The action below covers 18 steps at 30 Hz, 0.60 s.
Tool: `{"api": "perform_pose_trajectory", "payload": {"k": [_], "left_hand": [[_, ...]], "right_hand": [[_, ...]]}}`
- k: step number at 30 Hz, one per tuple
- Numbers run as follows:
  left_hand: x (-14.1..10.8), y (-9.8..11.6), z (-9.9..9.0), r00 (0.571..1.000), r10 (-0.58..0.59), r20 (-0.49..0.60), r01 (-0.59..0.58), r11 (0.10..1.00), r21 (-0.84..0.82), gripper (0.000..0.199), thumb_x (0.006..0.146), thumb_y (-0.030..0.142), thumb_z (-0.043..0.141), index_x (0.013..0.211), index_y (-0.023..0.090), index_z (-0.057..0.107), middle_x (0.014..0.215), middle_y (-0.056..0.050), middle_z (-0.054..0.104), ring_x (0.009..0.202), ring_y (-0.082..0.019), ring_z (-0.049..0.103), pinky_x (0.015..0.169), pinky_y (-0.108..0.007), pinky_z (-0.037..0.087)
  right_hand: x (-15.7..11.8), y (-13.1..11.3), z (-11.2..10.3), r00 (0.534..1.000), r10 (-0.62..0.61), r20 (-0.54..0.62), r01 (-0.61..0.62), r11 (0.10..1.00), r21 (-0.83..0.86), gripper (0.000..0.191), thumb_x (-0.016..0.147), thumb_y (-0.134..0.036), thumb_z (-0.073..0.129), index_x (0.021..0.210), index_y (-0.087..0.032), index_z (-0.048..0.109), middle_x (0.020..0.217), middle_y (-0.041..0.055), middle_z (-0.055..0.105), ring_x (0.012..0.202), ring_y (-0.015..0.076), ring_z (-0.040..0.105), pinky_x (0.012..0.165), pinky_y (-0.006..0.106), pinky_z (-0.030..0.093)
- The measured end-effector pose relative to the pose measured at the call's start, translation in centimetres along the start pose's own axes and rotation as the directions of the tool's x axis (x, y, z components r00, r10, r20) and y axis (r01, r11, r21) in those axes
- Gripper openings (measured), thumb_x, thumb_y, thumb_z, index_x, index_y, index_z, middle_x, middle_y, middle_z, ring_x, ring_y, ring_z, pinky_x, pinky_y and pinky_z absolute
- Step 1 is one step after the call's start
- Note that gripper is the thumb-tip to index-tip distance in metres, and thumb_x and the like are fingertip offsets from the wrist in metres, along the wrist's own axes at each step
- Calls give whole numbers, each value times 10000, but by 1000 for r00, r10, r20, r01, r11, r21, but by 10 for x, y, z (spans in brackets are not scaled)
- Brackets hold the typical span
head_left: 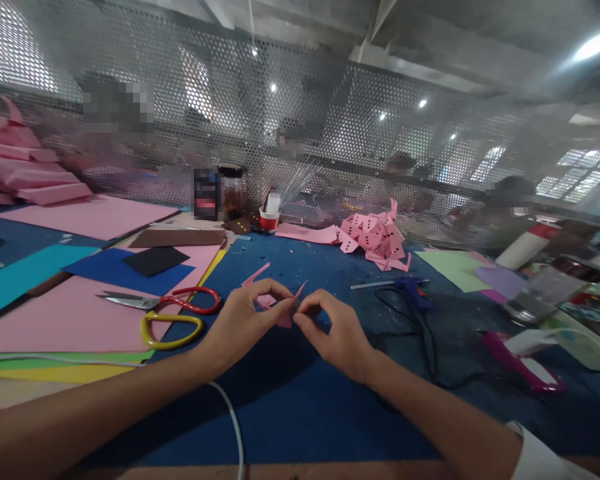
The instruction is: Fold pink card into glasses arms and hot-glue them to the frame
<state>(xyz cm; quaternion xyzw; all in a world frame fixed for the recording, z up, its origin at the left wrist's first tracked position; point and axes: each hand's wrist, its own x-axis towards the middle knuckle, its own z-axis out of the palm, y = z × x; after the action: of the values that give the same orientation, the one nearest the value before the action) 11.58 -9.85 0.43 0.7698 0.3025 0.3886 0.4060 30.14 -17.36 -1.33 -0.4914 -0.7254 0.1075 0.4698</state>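
Observation:
My left hand (247, 320) pinches a small folded piece of pink paper (299, 292) between thumb and fingers over the blue table. Close beside it on the right, my right hand (335, 330) has its thumb and index fingertips pressed together at the paper's edge; what sits between them is too small to make out. Another pink paper strip (256, 274) shows just behind my left hand. Scissors with red handles (195, 300) and a yellow handle (171, 331) lie left of my left hand. Farther back is a pile of pink folded pieces with black dots (375, 239).
Coloured paper sheets (80, 313) cover the left side. A blue glue gun (414, 292) with a black cord lies at right, near a magenta-and-white device (523, 360). A paper cup (269, 219) and a jar (231, 193) stand before the perforated metal screen (325, 127).

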Motion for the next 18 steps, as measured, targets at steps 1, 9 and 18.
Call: {"api": "perform_pose_trajectory", "payload": {"k": [1, 9, 18], "left_hand": [[-1, -1, 0, 1000, 4, -1, -4, 1000, 7, 185, 907, 398, 703, 856, 226, 747, 733, 38, 755, 697, -154, 700, 709, -268, 527], [-9, -9, 2, 995, 100, 29, -103, 984, 144, 109, 921, 305, 669, 857, 235, 724, 721, 46, 750, 705, -159, 703, 752, -286, 509], [-8, -13, 2, 978, 200, 64, -210, 934, 290, 106, 898, 298, 667, 827, 244, 724, 772, 35, 749, 746, -168, 661, 817, -320, 446]], "right_hand": [[2, 0, -1, 995, 84, -48, -81, 994, 68, 76, 961, -282, 678, 966, -234, 619, 912, 5, 712, 831, 155, 684, 796, 290, 527], [10, 6, -4, 937, 334, 104, -344, 826, 447, 215, 881, -404, 781, 980, -222, 721, 902, 5, 734, 835, 160, 690, 801, 292, 541], [8, 0, -1, 917, 377, 132, -398, 833, 385, 189, 892, -382, 764, 866, -196, 741, 797, -4, 723, 777, 150, 663, 747, 266, 515]]}}
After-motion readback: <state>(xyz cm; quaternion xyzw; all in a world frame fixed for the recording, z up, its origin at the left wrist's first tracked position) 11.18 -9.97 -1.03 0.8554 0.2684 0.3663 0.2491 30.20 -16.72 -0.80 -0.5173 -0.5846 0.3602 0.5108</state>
